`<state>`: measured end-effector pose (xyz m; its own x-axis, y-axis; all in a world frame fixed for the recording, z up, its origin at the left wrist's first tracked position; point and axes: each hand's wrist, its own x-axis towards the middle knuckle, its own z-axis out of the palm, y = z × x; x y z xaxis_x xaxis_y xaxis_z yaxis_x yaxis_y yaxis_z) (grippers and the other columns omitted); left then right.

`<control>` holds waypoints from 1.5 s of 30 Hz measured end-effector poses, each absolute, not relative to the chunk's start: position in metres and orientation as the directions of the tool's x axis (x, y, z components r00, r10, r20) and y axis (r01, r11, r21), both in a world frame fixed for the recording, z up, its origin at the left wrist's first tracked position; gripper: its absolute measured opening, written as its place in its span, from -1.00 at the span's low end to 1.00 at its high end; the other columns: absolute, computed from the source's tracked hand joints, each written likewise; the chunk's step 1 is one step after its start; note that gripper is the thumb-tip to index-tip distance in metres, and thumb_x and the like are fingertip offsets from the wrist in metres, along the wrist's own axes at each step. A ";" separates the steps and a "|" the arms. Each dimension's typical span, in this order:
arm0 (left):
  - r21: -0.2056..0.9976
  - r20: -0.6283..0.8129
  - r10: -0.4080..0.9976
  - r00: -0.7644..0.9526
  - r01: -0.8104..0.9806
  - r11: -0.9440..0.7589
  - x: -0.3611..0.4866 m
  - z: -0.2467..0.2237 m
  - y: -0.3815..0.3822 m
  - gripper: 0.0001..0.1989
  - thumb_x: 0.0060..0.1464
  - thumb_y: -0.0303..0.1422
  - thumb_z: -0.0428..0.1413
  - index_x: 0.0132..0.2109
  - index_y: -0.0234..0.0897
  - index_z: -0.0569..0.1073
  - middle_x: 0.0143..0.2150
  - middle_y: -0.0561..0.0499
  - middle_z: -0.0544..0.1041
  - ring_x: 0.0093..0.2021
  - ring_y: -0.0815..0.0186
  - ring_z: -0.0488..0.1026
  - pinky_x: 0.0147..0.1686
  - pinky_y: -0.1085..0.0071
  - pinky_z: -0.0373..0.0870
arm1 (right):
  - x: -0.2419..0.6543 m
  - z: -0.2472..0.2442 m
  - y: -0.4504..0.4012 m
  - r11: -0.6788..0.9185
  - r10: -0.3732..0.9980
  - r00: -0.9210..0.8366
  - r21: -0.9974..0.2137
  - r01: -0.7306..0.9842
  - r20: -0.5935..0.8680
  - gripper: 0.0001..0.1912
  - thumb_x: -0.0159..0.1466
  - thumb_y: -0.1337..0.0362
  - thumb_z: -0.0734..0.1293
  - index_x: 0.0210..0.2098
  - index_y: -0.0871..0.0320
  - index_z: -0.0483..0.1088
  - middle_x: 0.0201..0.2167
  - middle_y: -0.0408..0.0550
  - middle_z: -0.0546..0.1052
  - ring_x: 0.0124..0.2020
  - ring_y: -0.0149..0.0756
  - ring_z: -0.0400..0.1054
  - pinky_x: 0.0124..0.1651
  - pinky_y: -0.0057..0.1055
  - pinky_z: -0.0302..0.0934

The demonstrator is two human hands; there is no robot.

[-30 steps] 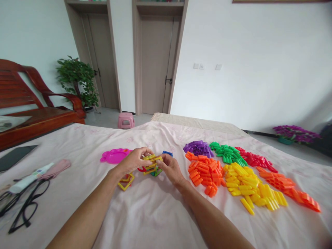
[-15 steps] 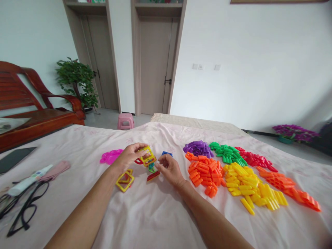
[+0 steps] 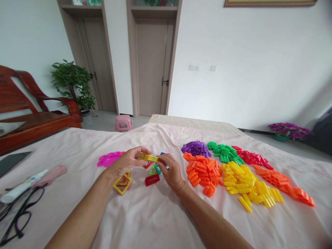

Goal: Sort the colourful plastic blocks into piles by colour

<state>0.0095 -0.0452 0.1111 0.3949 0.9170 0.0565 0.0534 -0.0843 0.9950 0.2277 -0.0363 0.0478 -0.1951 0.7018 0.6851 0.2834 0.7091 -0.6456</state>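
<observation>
Between my hands lies a small flat stack of yellow frame-shaped tiles [image 3: 149,157], seen edge-on above the cloth. My left hand [image 3: 131,159] pinches its left end, and my right hand [image 3: 169,169] grips its right end. Below the stack, a red tile [image 3: 152,180] and a green triangular tile [image 3: 153,170] rest on the cloth. A blue tile [image 3: 163,154] shows partly behind my right hand. Near my left wrist lie overlapping yellow tiles [image 3: 122,183] with a smaller orange one among them. Behind my left hand sits a magenta scalloped tray [image 3: 107,159], partly covered.
On the right are heaps of purple [image 3: 196,148], green [image 3: 225,153], red [image 3: 251,158], orange [image 3: 202,171] and yellow plastic pieces [image 3: 241,180], plus an orange row [image 3: 284,185]. Black glasses [image 3: 23,214], a white tube [image 3: 23,186] and a pink cloth [image 3: 50,174] lie left on the bedsheet [image 3: 145,221].
The yellow tiles were tilted in my left hand; now they are level and stacked edge-on. My right hand has come up from the red tile to hold their right end.
</observation>
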 end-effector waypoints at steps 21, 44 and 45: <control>0.965 -0.140 0.944 0.297 -0.174 0.198 0.011 0.101 -0.040 -0.52 0.06 -0.24 0.28 0.09 -0.28 0.43 0.01 -0.15 0.56 -0.13 0.26 0.55 -0.13 0.38 0.45 | 0.229 0.043 -0.034 0.787 0.606 -0.220 -0.535 0.308 0.765 -0.82 0.36 0.22 0.35 -0.07 0.05 0.53 -0.23 0.01 0.55 -0.19 -0.26 0.46 -0.11 -0.33 0.37; 0.982 -0.009 0.933 0.359 -0.173 0.076 0.020 0.101 -0.043 -0.35 -0.05 -0.28 0.38 0.20 -0.30 0.45 0.01 -0.19 0.60 -0.11 0.19 0.57 -0.09 0.30 0.47 | 0.214 0.052 -0.036 0.126 0.959 -0.217 -0.959 -0.253 0.183 -0.61 0.12 -0.01 0.48 -0.24 0.19 0.53 -0.44 -0.12 0.53 -0.47 -0.40 0.33 -0.38 -0.45 0.17; 0.990 -0.005 0.935 0.355 -0.132 0.056 0.019 0.101 -0.042 -0.33 -0.06 -0.27 0.38 0.20 -0.31 0.45 -0.01 -0.19 0.60 -0.12 0.19 0.57 -0.11 0.30 0.47 | 0.213 0.052 -0.035 0.108 0.965 -0.202 -0.954 -0.279 0.168 -0.61 0.10 0.01 0.50 -0.25 0.19 0.53 -0.45 -0.12 0.52 -0.49 -0.41 0.31 -0.39 -0.46 0.15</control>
